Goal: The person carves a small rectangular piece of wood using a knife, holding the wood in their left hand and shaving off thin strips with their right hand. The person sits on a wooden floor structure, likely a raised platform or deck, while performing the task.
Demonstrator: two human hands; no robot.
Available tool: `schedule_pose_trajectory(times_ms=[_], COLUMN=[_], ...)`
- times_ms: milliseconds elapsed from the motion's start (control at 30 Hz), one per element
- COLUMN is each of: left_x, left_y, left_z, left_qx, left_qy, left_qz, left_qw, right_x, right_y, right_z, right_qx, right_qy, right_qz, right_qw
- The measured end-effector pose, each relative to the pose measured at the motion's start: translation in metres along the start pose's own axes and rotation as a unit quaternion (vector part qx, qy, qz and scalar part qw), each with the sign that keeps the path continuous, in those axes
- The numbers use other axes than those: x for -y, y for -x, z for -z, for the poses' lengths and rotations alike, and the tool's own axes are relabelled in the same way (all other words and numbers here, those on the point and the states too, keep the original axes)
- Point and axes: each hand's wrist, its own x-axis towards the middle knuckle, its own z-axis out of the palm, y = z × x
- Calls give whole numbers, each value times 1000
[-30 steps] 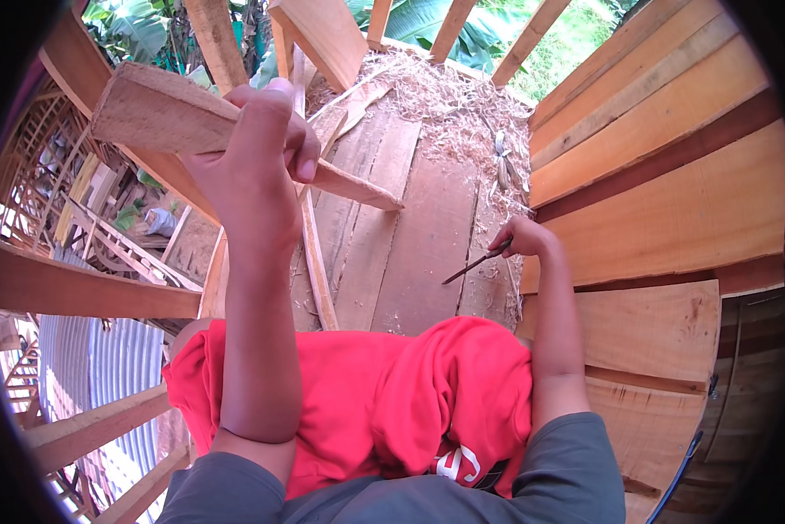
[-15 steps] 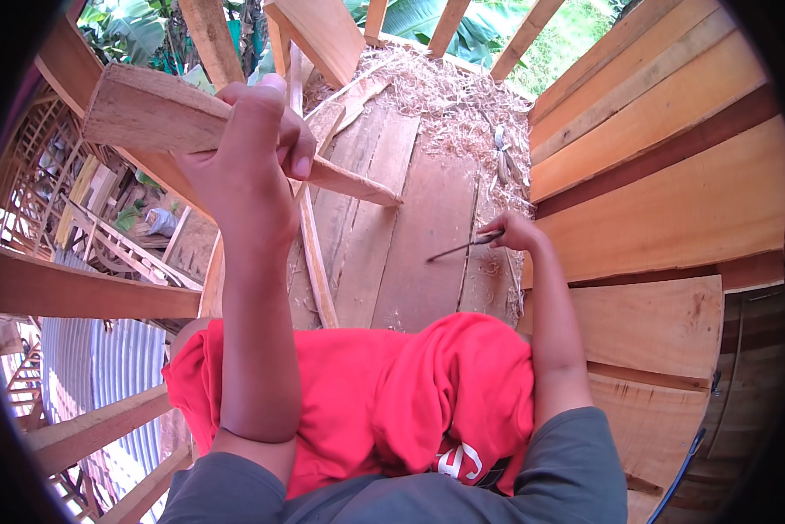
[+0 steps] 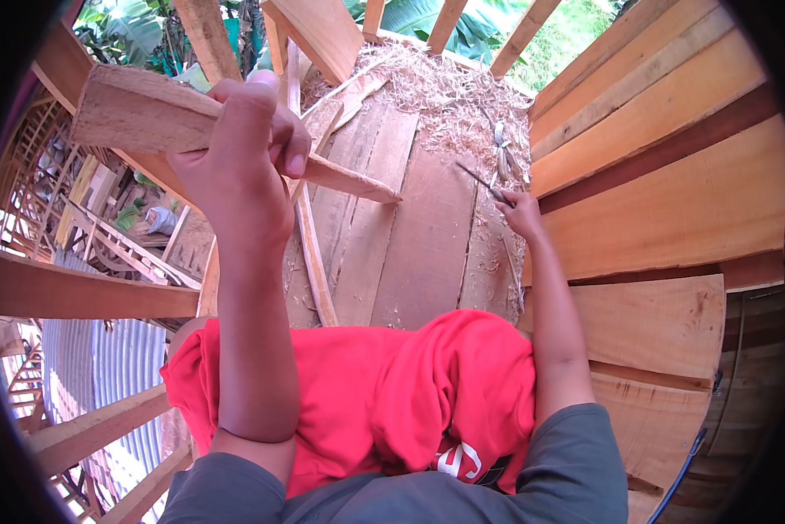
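Observation:
My left hand [image 3: 244, 170] is raised at the upper left, its fingers wrapped round a rough length of timber [image 3: 144, 109]. The timber slants from a thick near end at the left to a narrower end over the floorboards. Lower down on the right, my right hand [image 3: 523, 215] is closed on the handle of a thin dark rod-like tool [image 3: 482, 182]. Its tip points away and to the left, apart from the timber. Whether it is a chisel, a file or something else is too small to tell. Most of the handle is hidden in the fist.
Wood shavings [image 3: 445, 87] cover the far floor. A narrow wooden strip [image 3: 316, 258] lies on the floorboards [image 3: 419, 236]. A plank wall [image 3: 663, 183] stands close on the right. Wooden rails [image 3: 87, 281] border the left, with corrugated sheets [image 3: 104, 367] beyond. Red cloth [image 3: 366, 375] covers my lap.
My right hand has moved slightly farther away, and the tool has swung from pointing near-left to pointing far-left. My left hand and the timber have shifted slightly left.

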Motion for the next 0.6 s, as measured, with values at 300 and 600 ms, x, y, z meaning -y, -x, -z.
schedule_pose_trajectory(times_ms=[300, 600], left_x=[-2, -2], left_y=[-1, -1], left_z=[-1, -4], left_qx=[-16, -19], left_qy=[-40, -63], left_qz=[14, 17], left_qw=[999, 998], right_x=[-3, -9], right_y=[5, -2], right_z=[-11, -11], right_qx=[314, 210], right_qy=[-38, -116], right_qz=[49, 70], right_qw=[947, 968])
